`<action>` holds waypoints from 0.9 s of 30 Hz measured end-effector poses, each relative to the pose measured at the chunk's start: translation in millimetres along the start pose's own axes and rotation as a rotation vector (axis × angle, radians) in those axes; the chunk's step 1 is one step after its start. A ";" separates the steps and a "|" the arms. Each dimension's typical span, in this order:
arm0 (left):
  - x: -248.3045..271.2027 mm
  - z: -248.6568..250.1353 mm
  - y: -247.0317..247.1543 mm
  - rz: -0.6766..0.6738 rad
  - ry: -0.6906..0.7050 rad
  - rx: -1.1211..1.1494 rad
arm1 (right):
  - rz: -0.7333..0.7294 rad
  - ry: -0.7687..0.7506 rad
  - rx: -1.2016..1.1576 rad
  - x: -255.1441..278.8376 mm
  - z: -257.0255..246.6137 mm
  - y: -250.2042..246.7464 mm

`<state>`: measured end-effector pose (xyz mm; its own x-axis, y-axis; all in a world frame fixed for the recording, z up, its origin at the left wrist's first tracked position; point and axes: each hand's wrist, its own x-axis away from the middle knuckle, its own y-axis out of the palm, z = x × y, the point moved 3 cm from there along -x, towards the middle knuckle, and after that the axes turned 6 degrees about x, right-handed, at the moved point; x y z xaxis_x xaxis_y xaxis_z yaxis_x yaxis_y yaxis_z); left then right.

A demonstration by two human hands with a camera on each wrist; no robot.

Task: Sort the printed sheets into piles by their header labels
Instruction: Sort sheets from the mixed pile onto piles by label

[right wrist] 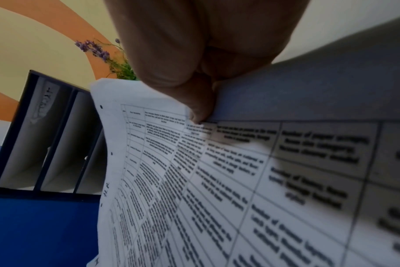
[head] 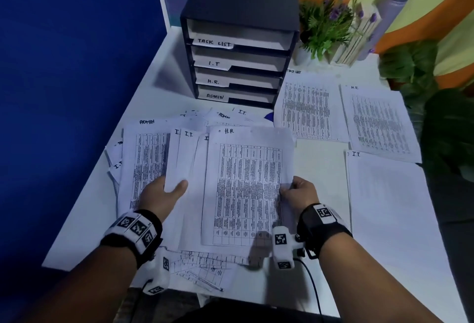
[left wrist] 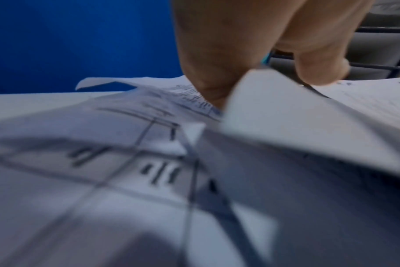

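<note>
A white worktop carries everything. At its far edge stands a black tray organiser with 4 slots labelled TASK LIST, I.T, H.R. and ADMIN from top to bottom. To its right sit a potted plant with purple flowers and a grey roll. On the right half lie 3 separate piles of printed sheets: a TASK LIST pile, an H.R. pile just beside it, and an I.T. pile nearer the person. A loose, overlapping heap of unsorted sheets covers the left-centre.
</note>
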<state>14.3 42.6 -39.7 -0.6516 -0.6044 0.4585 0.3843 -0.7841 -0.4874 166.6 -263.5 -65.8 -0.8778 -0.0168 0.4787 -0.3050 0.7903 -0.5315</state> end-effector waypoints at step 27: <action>34.2 117.2 112.5 -0.036 0.201 0.101 | 0.354 -0.094 0.073 -26.5 1.4 -187.9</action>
<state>112.0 -82.9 8.2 -0.7795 -0.5430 0.3122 0.4153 -0.8212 -0.3914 246.7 -412.4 20.4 -0.9626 0.1909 0.1920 0.0009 0.7114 -0.7028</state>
